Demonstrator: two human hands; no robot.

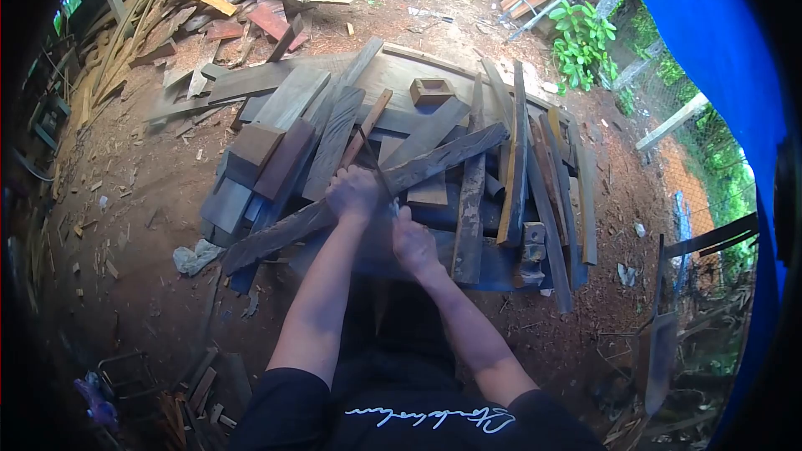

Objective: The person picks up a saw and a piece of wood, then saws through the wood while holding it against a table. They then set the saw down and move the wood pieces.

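A plain-cuffed black short-sleeved T-shirt [288, 405] carries looping white script [430, 419] across its front.

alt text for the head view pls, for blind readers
A person's left hand is at a long dark plank, the right hand gripping something small and unclear, over loosely piled boards outdoors. Blue sheeting hangs at right.

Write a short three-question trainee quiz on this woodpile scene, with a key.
1. Which covers part of the long plank slanting across the pile?
A) the person's left hand
B) the hollow wooden block
C) the leafy plant

2. True or false: the blue sheet hangs at the picture's left edge.

3. Fill in: seen from the person, the hollow wooden block sits ____ (nearer than/beyond) the hands.

Key: 1. A; 2. False; 3. beyond
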